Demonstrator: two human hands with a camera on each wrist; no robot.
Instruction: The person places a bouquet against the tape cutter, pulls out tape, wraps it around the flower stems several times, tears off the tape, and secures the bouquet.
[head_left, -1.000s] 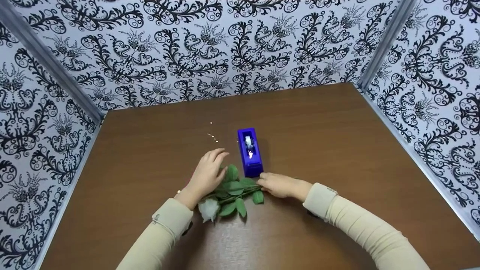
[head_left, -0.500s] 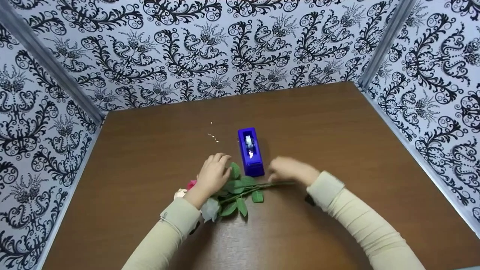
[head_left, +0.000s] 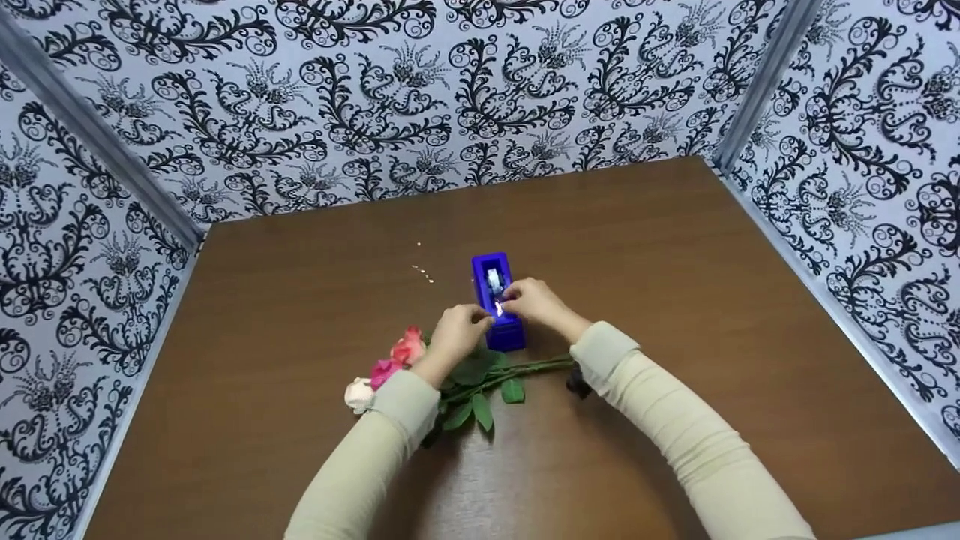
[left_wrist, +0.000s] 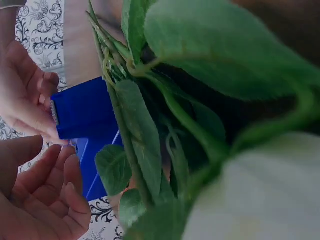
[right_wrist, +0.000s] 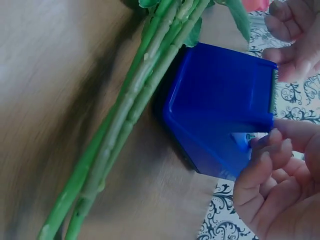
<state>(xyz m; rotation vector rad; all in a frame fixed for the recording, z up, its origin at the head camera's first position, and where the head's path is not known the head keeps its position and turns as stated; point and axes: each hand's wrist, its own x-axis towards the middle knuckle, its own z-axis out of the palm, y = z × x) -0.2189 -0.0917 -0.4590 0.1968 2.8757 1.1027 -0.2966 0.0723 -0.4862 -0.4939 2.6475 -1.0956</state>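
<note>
On the table stands a blue tape dispenser point(head_left: 506, 335), its clear tape roll point(head_left: 493, 280) inside. Its toothed cutter edge point(right_wrist: 274, 90) shows in the right wrist view. My right hand point(head_left: 541, 306) reaches over from the right and pinches the tape point(head_left: 499, 307) near the cutter; the strip itself is hard to see. My left hand point(head_left: 456, 334) is at the opposite side of the dispenser, fingers loosely bent, thumb and fingertips apart close to the cutter edge. Below the hands lie artificial roses, with green stems point(head_left: 536, 367) and a white bloom point(left_wrist: 260, 195).
Pink and red rose heads point(head_left: 407, 346) and a cream one point(head_left: 359, 395) lie left of my left wrist. Small bright light spots point(head_left: 424, 271) show on the brown table point(head_left: 637, 247). Patterned walls point(head_left: 405, 105) enclose the back and sides.
My right hand has left the stems and moved up and left to the dispenser. The left hand has lifted from the leaves and moved up and right to it, uncovering the rose heads.
</note>
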